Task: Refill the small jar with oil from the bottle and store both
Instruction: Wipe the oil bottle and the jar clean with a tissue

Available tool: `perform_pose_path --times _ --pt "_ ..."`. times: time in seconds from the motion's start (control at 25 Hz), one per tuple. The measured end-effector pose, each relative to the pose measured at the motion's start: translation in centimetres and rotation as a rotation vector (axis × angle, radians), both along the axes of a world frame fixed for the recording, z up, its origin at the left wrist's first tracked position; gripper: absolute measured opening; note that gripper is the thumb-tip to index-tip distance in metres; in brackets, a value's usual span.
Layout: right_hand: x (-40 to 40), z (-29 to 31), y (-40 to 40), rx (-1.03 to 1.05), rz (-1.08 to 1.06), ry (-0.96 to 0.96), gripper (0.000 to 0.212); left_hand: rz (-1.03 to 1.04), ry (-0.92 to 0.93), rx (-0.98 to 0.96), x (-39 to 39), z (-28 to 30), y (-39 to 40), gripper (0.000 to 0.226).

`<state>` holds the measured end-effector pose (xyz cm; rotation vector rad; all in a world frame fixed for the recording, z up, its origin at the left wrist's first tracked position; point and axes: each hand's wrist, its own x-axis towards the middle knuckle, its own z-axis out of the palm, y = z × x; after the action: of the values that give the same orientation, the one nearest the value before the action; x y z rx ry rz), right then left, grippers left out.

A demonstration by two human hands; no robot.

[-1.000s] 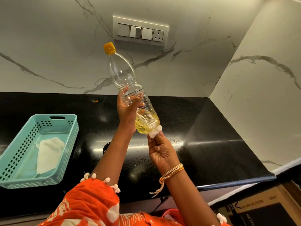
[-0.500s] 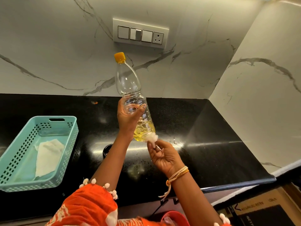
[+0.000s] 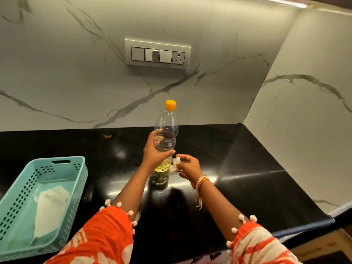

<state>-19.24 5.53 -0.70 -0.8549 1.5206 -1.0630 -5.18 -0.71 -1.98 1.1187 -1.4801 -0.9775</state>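
We are looking down at a polished black worktop (image 3: 247,168) set into a corner, with white marble-veined walls (image 3: 76,73) behind and to the right. One switch plate (image 3: 157,53) hangs on the back wall; we count three rocker switches and one socket on it.

There is one bottle (image 3: 166,134), clear plastic with one orange cap (image 3: 170,105), standing nearly upright above the middle of the worktop. A shallow layer of yellow oil sits at its bottom; the rest of it looks empty. Whether its base touches the worktop we cannot tell, since its reflection lies right beneath it.

We see two hands. The left hand (image 3: 155,151) is wrapped round the bottle's ribbed middle, fingers curled behind it and thumb across the front. The right hand (image 3: 187,165) is just beside the bottle's lower part, its fingers curled and pinching one small white wad of tissue (image 3: 175,164), which lies against or very near the bottle's side at the oil level. A bunch of thread bands circles the right wrist.

At the left stands one turquoise perforated basket (image 3: 76,168), well apart from the bottle, holding one crumpled white cloth (image 3: 50,210). Two orange patterned sleeves with pom-pom trim fill the lower edge. We can make out no small jar from here.
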Motion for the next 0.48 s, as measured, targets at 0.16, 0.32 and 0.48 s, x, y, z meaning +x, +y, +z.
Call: perform_pose_path --times 0.16,0.32,0.48 --pt "-0.6 -1.5 -3.6 0.064 -0.019 0.033 0.037 -0.010 -0.056 0.027 -0.4 -1.2 -3.6 0.087" --pt "-0.8 -2.6 -6.9 0.083 -0.054 0.023 0.035 0.034 -0.045 0.069 -0.8 -2.3 -6.8 0.087" --pt "-0.8 -3.6 -9.1 0.093 -0.054 0.011 0.033 0.042 -0.039 0.066 -1.4 -2.7 -8.6 0.087"
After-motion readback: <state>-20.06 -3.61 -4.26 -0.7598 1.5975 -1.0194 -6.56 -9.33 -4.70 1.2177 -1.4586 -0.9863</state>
